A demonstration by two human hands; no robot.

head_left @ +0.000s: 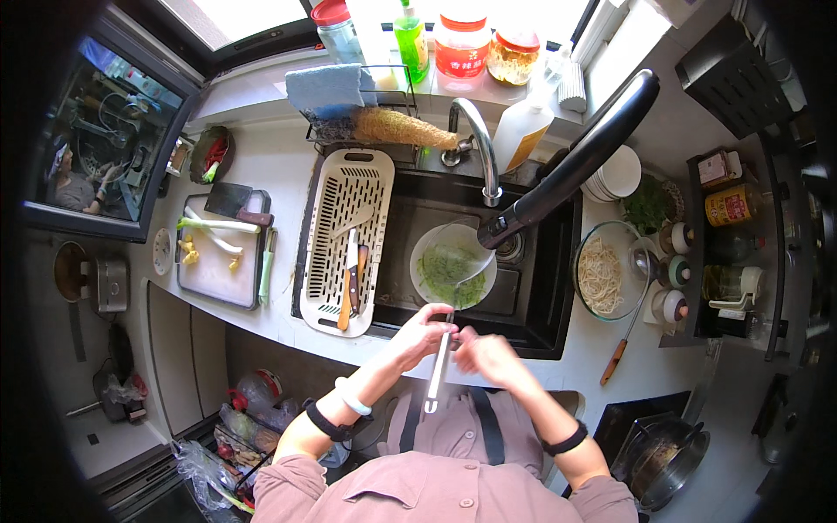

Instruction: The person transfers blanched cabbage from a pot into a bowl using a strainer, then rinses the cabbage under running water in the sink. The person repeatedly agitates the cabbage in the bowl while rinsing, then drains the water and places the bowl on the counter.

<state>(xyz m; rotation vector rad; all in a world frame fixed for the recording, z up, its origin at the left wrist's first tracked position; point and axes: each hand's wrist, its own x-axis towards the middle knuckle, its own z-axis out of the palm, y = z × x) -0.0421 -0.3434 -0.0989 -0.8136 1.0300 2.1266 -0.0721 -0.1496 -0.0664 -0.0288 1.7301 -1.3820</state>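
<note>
In the sink sits a white bowl [418, 287] with shredded green vegetable [451, 268]. Over it is a round, see-through tool head, apparently a fine-mesh skimmer, whose long pale handle [439, 369] with a hanging loop points toward my body. My left hand [422, 337] pinches this handle near its upper part, just at the sink's front edge. Close to the handle's right side is my right hand [487, 356], its fingers blurred; whether they touch the handle is unclear. The black pull-out spray head [500, 229] is above the bowl's right side.
Left of the bowl, a beige drain basket [320, 261] holds knives. Farther left are a cutting board [222, 278], cleaver [229, 198], scallion and ginger. To the right stand a glass bowl of pale strands [600, 274], a ladle [614, 363] and stacked white bowls [618, 171]. A curved chrome faucet [487, 147] overhangs the sink.
</note>
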